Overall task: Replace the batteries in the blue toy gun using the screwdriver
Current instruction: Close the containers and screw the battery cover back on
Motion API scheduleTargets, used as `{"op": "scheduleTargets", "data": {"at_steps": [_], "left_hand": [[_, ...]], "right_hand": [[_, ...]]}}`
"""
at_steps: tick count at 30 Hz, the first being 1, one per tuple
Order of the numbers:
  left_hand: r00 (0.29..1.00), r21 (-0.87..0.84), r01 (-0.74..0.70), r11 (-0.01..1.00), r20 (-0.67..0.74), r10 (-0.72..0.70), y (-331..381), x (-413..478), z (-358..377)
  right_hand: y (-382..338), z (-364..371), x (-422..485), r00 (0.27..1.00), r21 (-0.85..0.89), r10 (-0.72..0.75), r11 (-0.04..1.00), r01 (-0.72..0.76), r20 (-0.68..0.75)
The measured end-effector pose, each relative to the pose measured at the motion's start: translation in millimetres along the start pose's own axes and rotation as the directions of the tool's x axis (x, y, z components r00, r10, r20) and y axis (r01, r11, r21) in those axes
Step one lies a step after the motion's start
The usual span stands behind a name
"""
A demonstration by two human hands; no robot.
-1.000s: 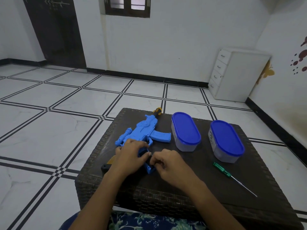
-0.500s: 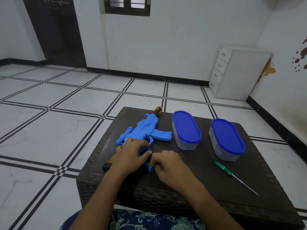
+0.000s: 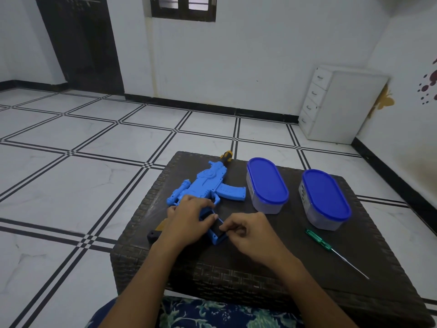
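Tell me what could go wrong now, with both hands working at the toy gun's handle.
Both the left hand and right hand hide the dark opening in the blue toy gun, so small parts could slip out unseen. The green screwdriver lies loose near the table edge; a moving forearm might knock it off.

One head-worn view looks forward and down, close over the table.

Blue toy gun, green-handled screwdriver, dark woven table, blue-lidded containers
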State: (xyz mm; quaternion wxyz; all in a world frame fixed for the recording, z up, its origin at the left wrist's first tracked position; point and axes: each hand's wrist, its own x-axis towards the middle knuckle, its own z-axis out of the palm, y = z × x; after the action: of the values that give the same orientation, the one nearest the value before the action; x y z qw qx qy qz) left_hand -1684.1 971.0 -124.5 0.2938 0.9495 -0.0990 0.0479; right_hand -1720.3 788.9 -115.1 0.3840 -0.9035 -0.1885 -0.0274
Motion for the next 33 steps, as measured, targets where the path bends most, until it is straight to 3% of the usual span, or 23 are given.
{"op": "scheduleTargets", "data": {"at_steps": [3, 7, 14, 16, 18, 20, 22, 25, 28, 33], "left_hand": [[1.000, -0.014, 0.002, 1.000, -0.001, -0.002, 0, 0, 0], [1.000, -0.014, 0.005, 1.000, 0.003, -0.005, -1, 0, 0], [1.000, -0.002, 0.016, 1.000, 0.015, -0.016, 2, 1, 0], [0.999, 0.004, 0.025, 1.000, 0.021, -0.025, 4, 2, 0], [0.999, 0.006, 0.036, 0.999, 0.025, -0.036, 6, 2, 0], [0.999, 0.008, 0.038, 0.999, 0.022, -0.038, 7, 3, 1], [0.999, 0.010, 0.036, 0.999, 0.022, -0.036, 8, 3, 2], [0.999, 0.012, 0.042, 0.999, 0.032, -0.042, 8, 5, 2], [0.998, 0.000, 0.043, 0.999, 0.047, -0.043, 7, 5, 2], [0.997, 0.007, 0.047, 0.999, 0.061, -0.047, 5, 4, 0]], "right_hand": [[0, 0, -1, 1.000, -0.007, -0.012, 1.000, 0.012, -0.002], [-1, -2, 0, 0.996, -0.145, -0.072, 0.987, 0.063, -0.058], [-3, -5, -5, 0.997, -0.301, -0.072, 0.950, 0.080, 0.039], [-3, -11, -8, 1.000, -0.296, 0.006, 0.955, -0.015, -0.030], [1, -19, -11, 0.974, -0.342, 0.158, 0.917, -0.206, -0.163], [5, -29, -13, 0.890, -0.466, 0.355, 0.760, -0.452, -0.285], [9, -37, -16, 0.780, -0.550, 0.539, 0.564, -0.615, -0.319], [18, -39, -19, 0.694, -0.566, 0.670, 0.476, -0.673, -0.262], [23, -39, -19, 0.707, -0.555, 0.663, 0.501, -0.664, -0.246], [18, -42, -17, 0.740, -0.591, 0.574, 0.477, -0.651, -0.351]]}}
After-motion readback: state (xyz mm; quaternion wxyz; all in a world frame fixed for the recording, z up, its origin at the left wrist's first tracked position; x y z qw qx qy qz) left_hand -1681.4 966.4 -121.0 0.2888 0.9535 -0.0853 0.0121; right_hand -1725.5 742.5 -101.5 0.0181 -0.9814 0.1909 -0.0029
